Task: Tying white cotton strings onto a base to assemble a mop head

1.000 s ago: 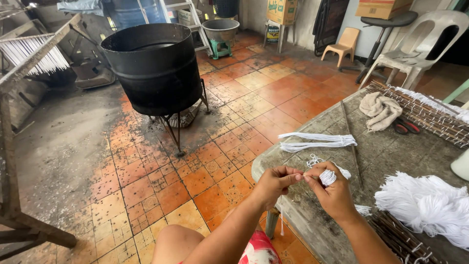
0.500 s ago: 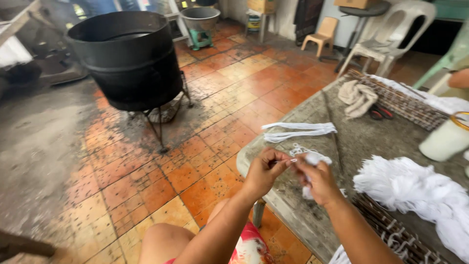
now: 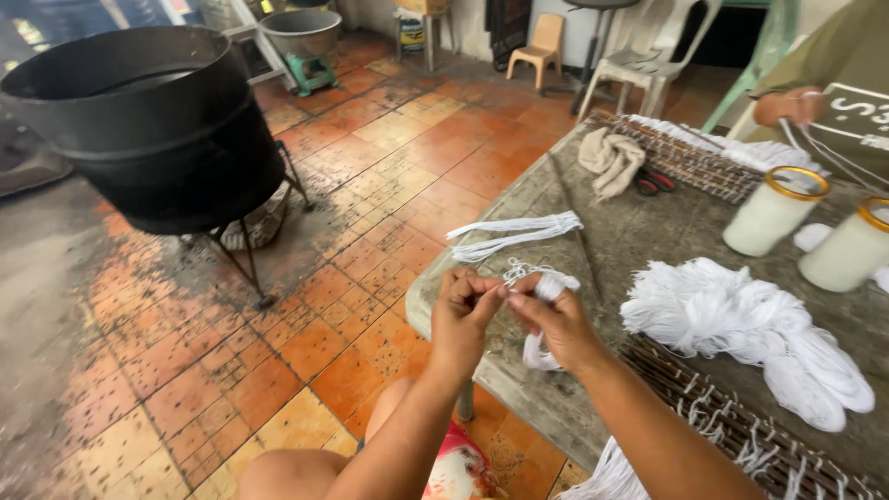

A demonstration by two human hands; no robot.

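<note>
Hands are working at the table's (image 3: 648, 231) near left edge: left hand (image 3: 463, 319) and right hand (image 3: 556, 319) are pinching white string (image 3: 542, 287). One cut bundle (image 3: 514, 234) is lying finished; a large skein (image 3: 750, 324) is waiting right.

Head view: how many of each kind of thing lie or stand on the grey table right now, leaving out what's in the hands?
Pale cylindrical jars with gold rims: 2
Loose bunches of white string: 2, the big heap and the small flat bundle
Crumpled beige cloth: 1
Red-handled scissors: 1
Total: 6, on the grey table
</note>
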